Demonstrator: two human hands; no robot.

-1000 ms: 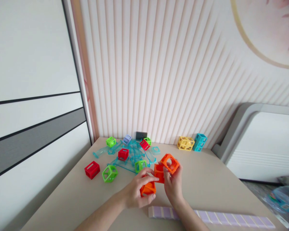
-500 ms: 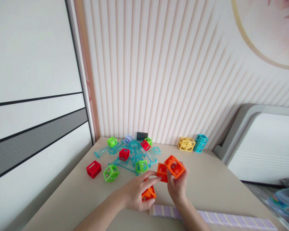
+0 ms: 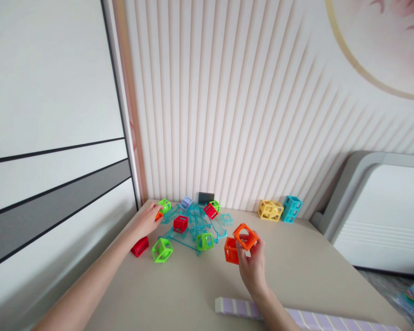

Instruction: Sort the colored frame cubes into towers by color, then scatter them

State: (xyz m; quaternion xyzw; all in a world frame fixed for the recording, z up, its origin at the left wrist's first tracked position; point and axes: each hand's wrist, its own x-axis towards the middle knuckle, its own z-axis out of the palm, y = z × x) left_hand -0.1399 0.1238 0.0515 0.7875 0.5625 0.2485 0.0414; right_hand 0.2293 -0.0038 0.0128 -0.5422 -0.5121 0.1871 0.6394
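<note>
My left hand (image 3: pixel 146 223) is stretched to the back left of the table, its fingers around an orange block (image 3: pixel 158 215) that is mostly hidden. Right behind those fingers lies a green open-frame block (image 3: pixel 164 205), and under the wrist a red block (image 3: pixel 140 247). In front of me, above the tabletop, my right hand (image 3: pixel 252 263) grips an orange open-frame block (image 3: pixel 245 236) with a round hole in its face. A second orange block (image 3: pixel 231 250) sits against its left side; whether the two are joined I cannot tell.
Clear teal plastic pieces (image 3: pixel 196 220) lie heaped at the back, with red, green and lilac blocks among them. A yellow block pair (image 3: pixel 270 210) and a blue one (image 3: pixel 291 209) stand by the wall. A purple-striped strip (image 3: pixel 238 308) runs along the near edge.
My left hand has moved from beside the right hand to the back left, taking its orange block along. My right hand stays nearly in place, its upper orange block slightly turned.
</note>
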